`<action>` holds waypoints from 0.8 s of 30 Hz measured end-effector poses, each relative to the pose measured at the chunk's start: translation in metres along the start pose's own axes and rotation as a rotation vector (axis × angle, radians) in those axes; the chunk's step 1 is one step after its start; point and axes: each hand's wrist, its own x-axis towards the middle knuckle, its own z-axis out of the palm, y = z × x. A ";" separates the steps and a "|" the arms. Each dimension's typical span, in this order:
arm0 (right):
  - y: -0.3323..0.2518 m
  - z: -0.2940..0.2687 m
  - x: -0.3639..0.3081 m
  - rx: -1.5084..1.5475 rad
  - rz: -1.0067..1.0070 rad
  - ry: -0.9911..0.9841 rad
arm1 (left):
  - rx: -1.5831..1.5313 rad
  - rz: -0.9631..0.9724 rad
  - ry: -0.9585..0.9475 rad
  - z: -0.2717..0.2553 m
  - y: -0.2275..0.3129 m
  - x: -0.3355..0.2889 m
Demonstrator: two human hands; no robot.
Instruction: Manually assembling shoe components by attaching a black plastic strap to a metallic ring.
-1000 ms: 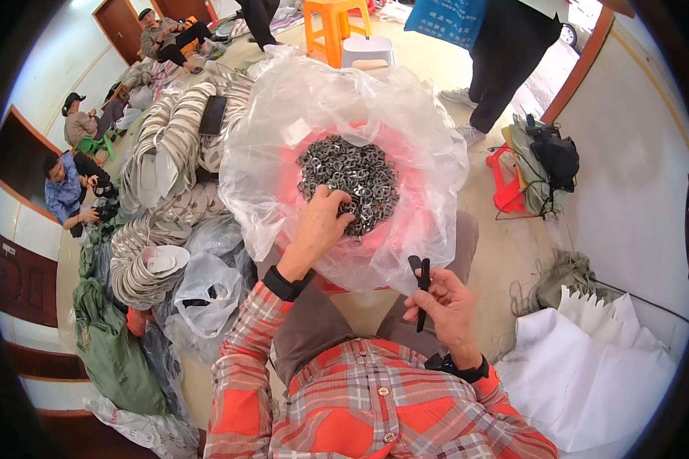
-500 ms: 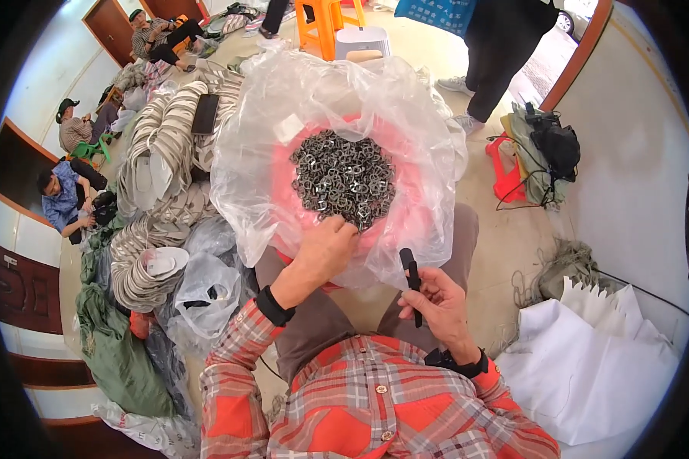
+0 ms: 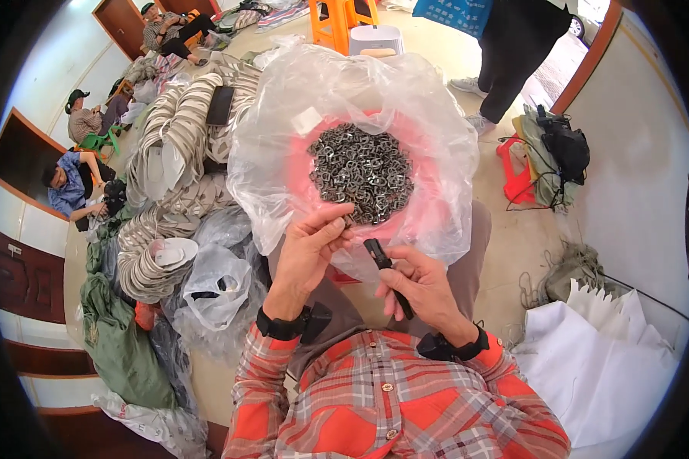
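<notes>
A pile of small dark metal buckles lies in a pink basin lined with clear plastic sheeting, between my knees. My left hand is at the pile's near edge, thumb and forefinger pinched together. A small metal piece, apparently one of the buckles, shows at those fingertips. My right hand, just to the right, grips a short narrow black strip that looks like a folded strap. Its upper end sticks out past my fingers toward the left hand; the two hands are apart.
Stacks of pale looped straps, with a phone on top, and plastic bags stand at left. White sheets lie at right. A red stool holds bags. A person in black trousers stands ahead; several others sit far left.
My left hand has drawn back from the pile, now with a small metal piece at its fingertips. My right hand has moved left and up, tilting the black strip toward it.
</notes>
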 end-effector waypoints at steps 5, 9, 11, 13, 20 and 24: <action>0.016 0.006 0.009 -0.117 -0.036 -0.008 | 0.026 0.029 0.118 0.005 0.005 -0.012; 0.023 0.009 0.012 -0.132 -0.039 -0.010 | 0.111 0.139 0.120 -0.018 -0.007 -0.016; 0.022 0.009 0.014 -0.193 -0.035 -0.028 | 0.121 0.162 0.128 -0.023 -0.009 -0.015; 0.022 0.010 0.016 -0.215 -0.039 -0.027 | -0.010 0.125 0.171 -0.019 -0.007 -0.015; 0.017 0.014 0.024 -0.130 -0.007 -0.076 | -0.179 0.113 0.000 -0.026 -0.006 -0.022; 0.014 0.013 0.026 -0.089 0.024 -0.149 | -0.227 0.091 -0.005 -0.032 -0.013 -0.027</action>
